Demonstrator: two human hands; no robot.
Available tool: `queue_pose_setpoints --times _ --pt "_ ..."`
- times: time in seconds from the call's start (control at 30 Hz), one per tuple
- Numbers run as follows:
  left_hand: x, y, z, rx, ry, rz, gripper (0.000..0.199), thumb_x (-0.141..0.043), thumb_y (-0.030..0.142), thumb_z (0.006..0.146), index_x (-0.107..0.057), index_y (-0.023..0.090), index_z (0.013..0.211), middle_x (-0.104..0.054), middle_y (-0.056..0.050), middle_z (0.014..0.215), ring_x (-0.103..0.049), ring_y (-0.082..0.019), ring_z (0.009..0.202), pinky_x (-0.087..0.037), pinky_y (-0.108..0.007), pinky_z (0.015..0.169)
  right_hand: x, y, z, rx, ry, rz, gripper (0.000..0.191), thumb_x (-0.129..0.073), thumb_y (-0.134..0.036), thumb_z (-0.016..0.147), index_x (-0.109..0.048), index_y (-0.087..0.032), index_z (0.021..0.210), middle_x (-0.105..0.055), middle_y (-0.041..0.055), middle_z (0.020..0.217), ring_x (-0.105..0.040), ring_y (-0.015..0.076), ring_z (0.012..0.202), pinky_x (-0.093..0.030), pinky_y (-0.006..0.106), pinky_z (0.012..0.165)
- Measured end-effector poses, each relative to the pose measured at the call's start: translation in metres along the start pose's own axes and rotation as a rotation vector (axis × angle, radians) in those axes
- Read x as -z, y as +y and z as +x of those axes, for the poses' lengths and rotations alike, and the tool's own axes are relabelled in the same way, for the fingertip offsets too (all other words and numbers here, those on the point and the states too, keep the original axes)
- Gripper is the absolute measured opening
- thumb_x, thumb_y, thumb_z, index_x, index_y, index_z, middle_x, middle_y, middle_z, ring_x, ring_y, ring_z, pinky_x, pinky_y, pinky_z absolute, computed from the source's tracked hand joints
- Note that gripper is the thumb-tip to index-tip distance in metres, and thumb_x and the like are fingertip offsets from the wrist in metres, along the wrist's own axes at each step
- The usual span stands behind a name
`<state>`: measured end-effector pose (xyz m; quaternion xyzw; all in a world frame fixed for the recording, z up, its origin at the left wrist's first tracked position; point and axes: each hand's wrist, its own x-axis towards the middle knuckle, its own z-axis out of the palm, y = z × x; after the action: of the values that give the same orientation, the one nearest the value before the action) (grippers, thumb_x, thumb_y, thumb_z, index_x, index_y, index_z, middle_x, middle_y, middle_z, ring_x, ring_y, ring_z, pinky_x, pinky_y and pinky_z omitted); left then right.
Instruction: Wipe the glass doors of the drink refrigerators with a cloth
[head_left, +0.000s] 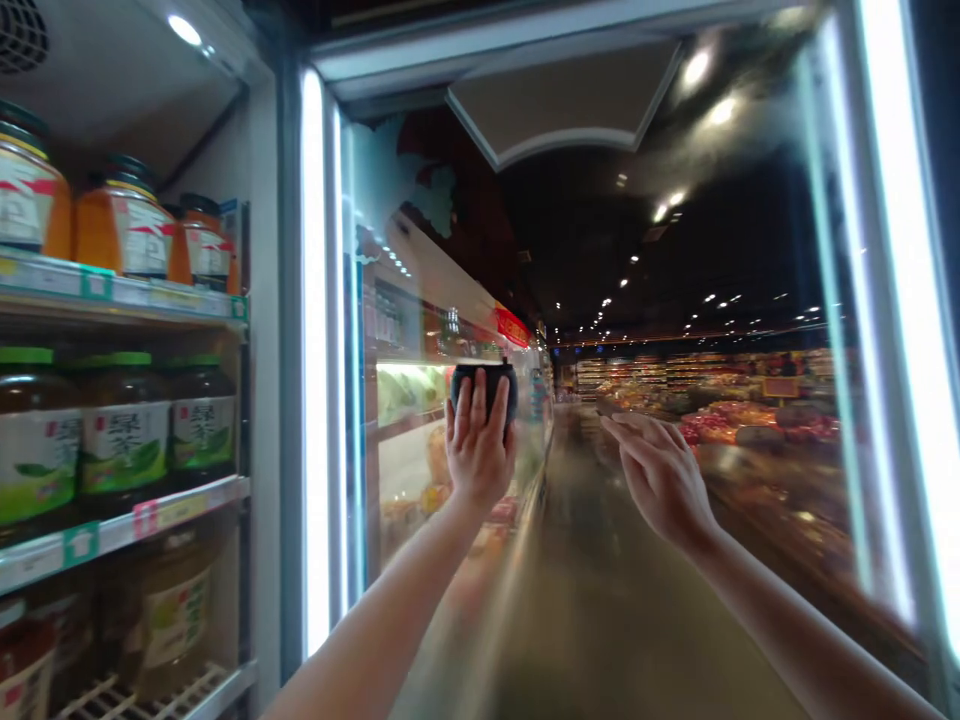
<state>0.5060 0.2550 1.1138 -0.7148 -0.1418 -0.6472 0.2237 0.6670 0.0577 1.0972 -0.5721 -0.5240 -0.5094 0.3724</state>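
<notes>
My left hand (481, 440) presses a dark folded cloth (484, 372) toward the glass of a cooler door (585, 260), its fingers laid straight over the cloth. The exact kind of the dark pad is hard to make out, but it looks like a cleaning cloth. My right hand (664, 470) is raised to the right of it, fingers stretched out and together, with nothing seen in it. Whether its fingertips touch the glass, I cannot tell. Bright light strips (315, 360) run down the sides of the door.
On the left, cooler shelves (187, 510) hold amber bottles (135, 225) and green-capped bottles (124, 430) behind price tags. Through the glass appear a store aisle (592, 600), a lit refrigerated case (409, 430) and blurred produce displays (750, 425). A metal door frame (525, 42) borders the glass.
</notes>
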Motion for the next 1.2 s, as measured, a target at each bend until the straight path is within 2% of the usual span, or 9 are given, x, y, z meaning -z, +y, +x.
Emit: queue_pose_setpoints --times 0.17,0.3,0.43,0.57,0.7,0.83,0.97,1.07,1.2 --pt "-0.009 0.042 -0.027 -0.164 -0.039 -0.073 0.068 -0.055 0.026 0.095 -0.031 0.027 0.159 -0.03 -0.007 0.165 -0.028 -0.028 0.153 -0.018 -0.05 0.128 0.001 0.0 -0.015 -0.033 0.003 0.073 0.048 -0.041 -0.017 0.1 -0.055 -0.028 0.144 -0.063 0.0114 0.137 -0.058 0.0277 0.128 -0.05 0.051 0.104" --pt "0.005 0.029 -0.057 -0.436 -0.133 -0.123 0.062 -0.056 0.027 0.096 -0.039 0.032 0.155 -0.043 -0.002 0.159 -0.036 -0.021 0.15 -0.017 -0.043 0.129 0.014 0.009 -0.023 -0.019 -0.037 0.121 0.044 -0.041 -0.019 0.101 -0.059 -0.025 0.141 -0.062 0.012 0.141 -0.056 0.0264 0.131 -0.049 0.049 0.107" --pt "0.003 0.016 -0.007 -0.242 -0.109 -0.09 0.061 -0.054 0.028 0.097 -0.038 0.028 0.156 -0.035 -0.006 0.163 -0.031 -0.026 0.152 -0.02 -0.047 0.127 0.029 0.024 -0.026 -0.012 -0.043 0.078 0.04 -0.044 -0.019 0.1 -0.065 -0.026 0.134 -0.066 0.0109 0.135 -0.059 0.0263 0.127 -0.052 0.049 0.104" --pt "-0.017 0.062 0.037 -0.063 -0.047 -0.125 0.066 -0.052 0.029 0.097 -0.03 0.027 0.16 -0.024 -0.006 0.167 -0.023 -0.03 0.155 -0.022 -0.053 0.126 0.039 0.039 -0.028 0.003 -0.088 0.01 0.04 -0.046 -0.019 0.099 -0.066 -0.03 0.132 -0.067 0.0079 0.134 -0.059 0.0267 0.127 -0.052 0.049 0.102" --pt "-0.027 0.112 0.004 -0.179 -0.095 -0.152 0.072 -0.049 0.02 0.094 -0.024 0.025 0.161 -0.027 -0.006 0.166 -0.022 -0.028 0.155 -0.02 -0.05 0.127 0.054 0.058 -0.04 0.027 -0.114 -0.019 0.039 -0.046 -0.017 0.099 -0.068 -0.028 0.129 -0.068 0.007 0.134 -0.059 0.0263 0.128 -0.051 0.049 0.103" --pt "-0.018 0.093 -0.023 -0.394 -0.192 -0.144 0.071 -0.049 0.018 0.094 -0.027 0.029 0.16 -0.035 -0.003 0.163 -0.033 -0.023 0.151 -0.021 -0.042 0.128 0.078 0.09 -0.057 0.025 -0.111 -0.018 0.038 -0.049 -0.018 0.098 -0.068 -0.028 0.129 -0.068 0.0076 0.133 -0.061 0.0268 0.125 -0.052 0.049 0.1" --pt "-0.019 0.08 0.01 -0.119 -0.061 -0.083 0.065 -0.05 0.022 0.097 -0.032 0.033 0.158 -0.025 -0.002 0.167 -0.027 -0.028 0.154 -0.022 -0.05 0.127 0.094 0.12 -0.065 0.004 -0.051 0.012 0.036 -0.051 -0.018 0.097 -0.069 -0.028 0.127 -0.069 0.0085 0.13 -0.061 0.0278 0.125 -0.052 0.052 0.099" --pt "-0.034 0.12 0.029 0.078 0.036 -0.073 0.065 -0.05 0.023 0.097 -0.031 0.029 0.159 -0.016 -0.004 0.169 -0.016 -0.033 0.156 -0.019 -0.057 0.126 0.095 0.13 -0.065 -0.024 -0.009 0.039 0.035 -0.051 -0.018 0.097 -0.069 -0.028 0.125 -0.069 0.0089 0.131 -0.061 0.0282 0.125 -0.053 0.052 0.099" --pt "-0.045 0.171 0.001 -0.145 -0.085 -0.114 0.069 -0.055 0.027 0.095 -0.031 0.03 0.159 -0.026 -0.006 0.166 -0.025 -0.03 0.154 -0.019 -0.052 0.127 0.097 0.132 -0.072 0.019 -0.034 0.042 0.036 -0.053 -0.017 0.096 -0.07 -0.028 0.125 -0.069 0.0077 0.131 -0.062 0.0277 0.123 -0.053 0.05 0.098"
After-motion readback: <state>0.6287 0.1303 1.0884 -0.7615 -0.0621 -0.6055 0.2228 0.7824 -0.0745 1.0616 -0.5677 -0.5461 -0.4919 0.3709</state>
